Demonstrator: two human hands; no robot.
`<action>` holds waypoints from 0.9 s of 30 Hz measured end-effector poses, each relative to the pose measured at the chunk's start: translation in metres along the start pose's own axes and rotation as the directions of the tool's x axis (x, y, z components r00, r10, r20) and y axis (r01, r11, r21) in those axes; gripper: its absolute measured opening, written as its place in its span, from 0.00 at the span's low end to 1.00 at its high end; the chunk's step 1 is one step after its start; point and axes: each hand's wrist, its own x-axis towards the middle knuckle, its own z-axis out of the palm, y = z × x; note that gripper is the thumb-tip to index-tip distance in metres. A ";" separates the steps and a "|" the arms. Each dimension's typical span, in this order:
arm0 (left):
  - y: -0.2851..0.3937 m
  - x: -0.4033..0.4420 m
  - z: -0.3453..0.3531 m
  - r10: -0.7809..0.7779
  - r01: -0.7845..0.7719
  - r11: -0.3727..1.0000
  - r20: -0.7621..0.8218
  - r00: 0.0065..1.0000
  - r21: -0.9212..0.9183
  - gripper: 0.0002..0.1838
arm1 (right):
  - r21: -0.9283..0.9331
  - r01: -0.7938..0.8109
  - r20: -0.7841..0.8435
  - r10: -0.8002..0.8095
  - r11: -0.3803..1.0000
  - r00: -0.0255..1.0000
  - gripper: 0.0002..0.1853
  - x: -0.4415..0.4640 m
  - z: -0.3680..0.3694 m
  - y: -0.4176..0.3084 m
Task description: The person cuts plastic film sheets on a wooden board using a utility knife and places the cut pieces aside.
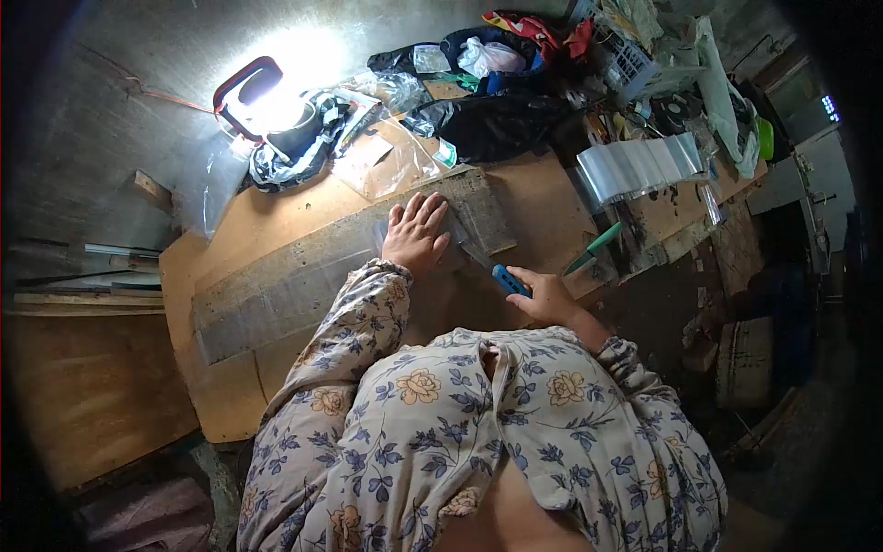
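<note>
My left hand lies flat with its fingers spread on a long, worn board. Under and beside it is clear plastic sheeting, stretched along the board to the left. My right hand is closed around the blue handle of a knife. The knife's thin blade points up and left, over the board near my left hand; its tip is hard to make out. To the right of my right hand rests a green-handled knife.
A bright lamp glares at the back left. Black plastic bags and clear bags cover the table's back. Strips of clear plastic are stacked at the right, near a blue-grey crate. The brown tabletop has its edge close to my body.
</note>
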 end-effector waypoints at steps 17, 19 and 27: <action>0.002 0.000 -0.003 -0.051 0.052 0.999 0.057 0.997 -0.013 0.38 | -0.314 -0.008 -0.220 -0.065 0.949 0.973 0.20 0.048 0.033 0.006; 0.004 -0.001 -0.005 -0.053 0.054 0.998 0.058 0.997 -0.025 0.38 | -0.317 0.046 -0.259 -0.133 0.947 0.957 0.20 0.052 0.033 0.007; -0.009 0.004 0.006 -0.019 0.020 0.998 0.005 1.000 -0.053 0.29 | -0.288 0.003 -0.436 -0.134 0.958 0.890 0.25 0.157 0.011 0.012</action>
